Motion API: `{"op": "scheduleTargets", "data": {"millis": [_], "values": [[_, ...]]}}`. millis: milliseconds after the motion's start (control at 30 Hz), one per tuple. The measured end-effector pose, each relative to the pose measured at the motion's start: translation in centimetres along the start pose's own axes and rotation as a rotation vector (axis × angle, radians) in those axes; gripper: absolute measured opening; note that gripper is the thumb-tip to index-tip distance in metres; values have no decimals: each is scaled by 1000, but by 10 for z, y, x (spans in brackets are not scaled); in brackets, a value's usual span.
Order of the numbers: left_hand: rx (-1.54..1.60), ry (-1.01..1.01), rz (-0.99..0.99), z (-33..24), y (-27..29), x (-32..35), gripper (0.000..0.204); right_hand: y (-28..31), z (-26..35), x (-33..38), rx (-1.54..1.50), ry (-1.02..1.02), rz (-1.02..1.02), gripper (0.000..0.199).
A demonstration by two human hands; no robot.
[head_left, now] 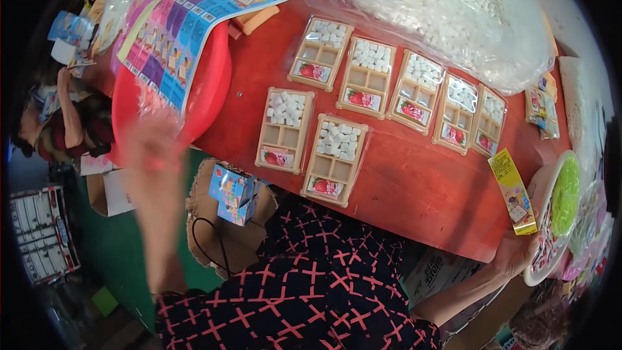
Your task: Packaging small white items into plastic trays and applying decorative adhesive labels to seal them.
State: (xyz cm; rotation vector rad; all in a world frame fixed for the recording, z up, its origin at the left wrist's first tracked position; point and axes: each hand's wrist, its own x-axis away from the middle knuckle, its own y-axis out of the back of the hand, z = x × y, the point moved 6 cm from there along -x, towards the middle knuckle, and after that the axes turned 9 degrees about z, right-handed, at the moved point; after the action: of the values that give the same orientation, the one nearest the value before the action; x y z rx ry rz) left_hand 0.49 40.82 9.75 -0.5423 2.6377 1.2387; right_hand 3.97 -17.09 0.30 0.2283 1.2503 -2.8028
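Trays of pale wood or card (337, 159) lie in two loose rows on the red table (414, 188), seven in all. Each has a top compartment filled with small white blocks, empty compartments in the middle, and a strawberry picture card at the near end. My judgement is that the step in hand is the filling of these trays: white blocks are in, other compartments are not yet filled.

The right hand (515, 253) is at the near right edge of the table. It holds a narrow yellow packet (514, 191) with a picture on it; the fingers are closed around its lower end, and the packet stands up over the table edge. Just right of this hand is a white bowl (543, 210) with bright green pieces inside.

The left hand (152, 149) is raised on the left side, near the red basin (207, 91), which has a sheet of colourful printed stickers (188, 26) lying over it. This hand is much blurred, so I cannot tell if it is closed or holds anything.

On the far right lies a big clear bag of white blocks (447, 6). Below the table, a cardboard box (223, 220) holds small blue cartons.

If the packet is to go into a tray, the next move calls for carrying it left toward the nearest tray without disturbing the white blocks.
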Motion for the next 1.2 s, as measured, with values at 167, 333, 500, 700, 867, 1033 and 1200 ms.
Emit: {"op": "scheduleTargets", "data": {"millis": [167,333,500,700,867,1033,1200], "values": [[127,148,447,-47,-110,80,48,3,-14,-4,50,16,-118,30],[-89,44,459,-51,-142,72,49,-17,-21,-4,52,1,-36,21],[-234,34,471,-52,-164,62,51,-33,-26,-4,-55,-69,163,29],[-288,-47,437,-61,-182,60,54,-28,-20,3,-28,-61,136,26],[-156,-36,449,-74,-197,66,55,-25,-18,5,-3,-63,112,25],[-28,-34,574,-94,-227,74,53,-20,-13,10,41,-37,52,24],[-181,-19,576,-102,-218,71,51,-30,-26,10,129,-32,-91,24]]}}
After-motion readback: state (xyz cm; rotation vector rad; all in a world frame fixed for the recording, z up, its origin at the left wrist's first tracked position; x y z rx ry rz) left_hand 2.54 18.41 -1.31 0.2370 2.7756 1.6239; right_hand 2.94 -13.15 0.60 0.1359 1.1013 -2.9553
